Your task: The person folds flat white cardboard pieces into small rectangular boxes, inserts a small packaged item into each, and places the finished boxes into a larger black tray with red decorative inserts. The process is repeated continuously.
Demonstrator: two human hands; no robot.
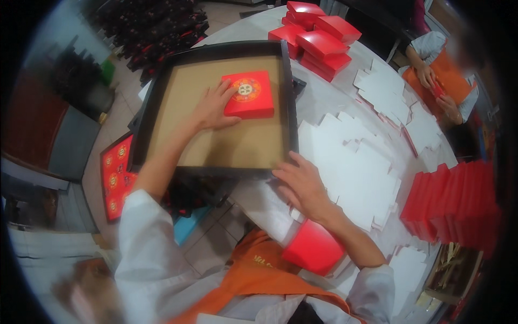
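Pale tiled floor (221, 231) shows around a round, light-coloured worktop (240, 33), its edge bent by the lens. At far left, blurred dark panels (40, 135) stand beyond the floor, and a dark heap flecked with red (148, 35) rises to their right. Nearer, a red tray printed with round gold emblems (117, 178) is partly hidden by a large black-rimmed tray (145, 121) with a tan base.

Inside this black-rimmed tray, toward its far right part, lies a square red box (261, 105) with a round floral emblem on top. Spread wide, the left hand (217, 107) touches the box's left side, fingers over the top and thumb by the near edge; whether it grips cannot be told. Right of it, the right hand (303, 183) is loosely open at the tray's near right corner, above a plain red box (314, 245).

Farther along the worktop, red boxes (326, 46) are piled at the far edge, and flat white box blanks (353, 173) overlap across the middle. At right, a co-worker in an orange apron (456, 75) holds a small red piece (437, 89) in both hands, beyond upright rows of red boxes (453, 200).
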